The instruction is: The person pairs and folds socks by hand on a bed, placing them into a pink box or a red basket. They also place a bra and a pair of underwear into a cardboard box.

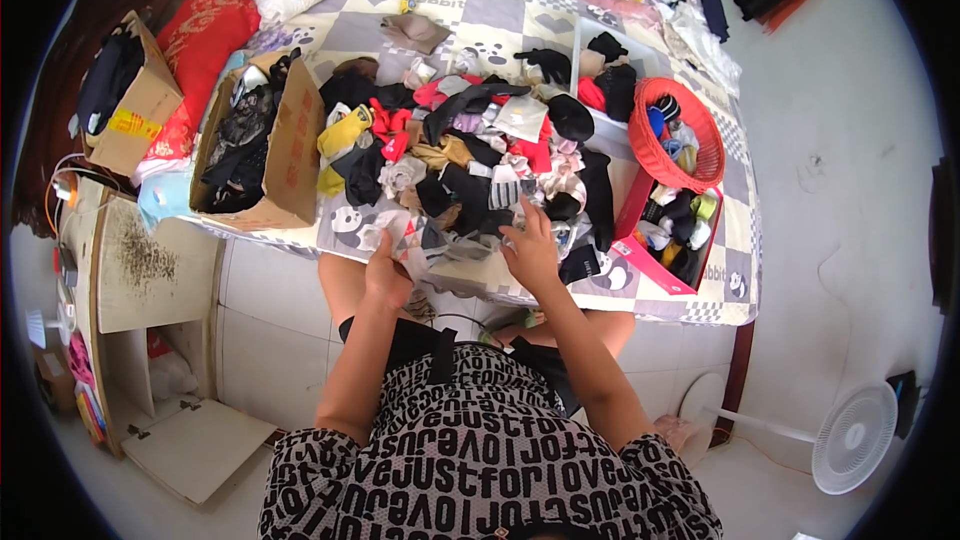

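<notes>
A large heap of mixed socks and small garments (460,155) in black, white, red, yellow and grey lies along the near side of the bed. My left hand (385,275) is closed at the heap's front edge on a whitish cloth piece (408,235) with reddish parts; whether it is a sock I cannot tell. My right hand (532,252) lies over the front of the heap, fingers apart. Just beyond its fingertips is a grey-and-white striped sock (508,194). A black sock (579,265) lies right of that hand, near the bed's edge.
Left stands a cardboard box (293,145) of dark garments, with a smaller carton (140,130) behind. A red basket (672,178), a pink-red box (650,275) and a white bin (577,55) hold socks at right. A white fan (854,438) stands on the floor.
</notes>
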Demonstrator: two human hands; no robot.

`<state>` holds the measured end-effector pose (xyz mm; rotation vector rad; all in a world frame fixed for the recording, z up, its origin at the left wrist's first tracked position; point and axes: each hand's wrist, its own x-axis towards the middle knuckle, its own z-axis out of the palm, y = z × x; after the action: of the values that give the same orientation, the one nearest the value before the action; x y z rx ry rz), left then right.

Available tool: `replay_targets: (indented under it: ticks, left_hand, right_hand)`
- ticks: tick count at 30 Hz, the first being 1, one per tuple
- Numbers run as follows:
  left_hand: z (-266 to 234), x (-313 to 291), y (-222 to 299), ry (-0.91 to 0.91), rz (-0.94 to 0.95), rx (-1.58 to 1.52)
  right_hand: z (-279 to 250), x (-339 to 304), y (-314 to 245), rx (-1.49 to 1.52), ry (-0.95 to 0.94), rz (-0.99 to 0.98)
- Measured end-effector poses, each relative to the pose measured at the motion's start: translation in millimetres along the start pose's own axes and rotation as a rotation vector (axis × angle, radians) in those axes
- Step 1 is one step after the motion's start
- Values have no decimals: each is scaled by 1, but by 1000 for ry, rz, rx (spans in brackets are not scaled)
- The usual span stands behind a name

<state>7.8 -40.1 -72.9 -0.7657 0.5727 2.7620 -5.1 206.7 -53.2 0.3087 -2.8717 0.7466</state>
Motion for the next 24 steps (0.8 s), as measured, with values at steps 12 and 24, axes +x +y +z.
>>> replay_targets:
  ticks: [12, 24]
  left_hand:
    - [7, -15, -21, 79, -132, 87]
    - [66, 4, -54, -304, -273, 151]
  right_hand:
    - [-37, 55, -2, 883, 151, 103]
    - [-45, 16, -39, 1749, -85, 733]
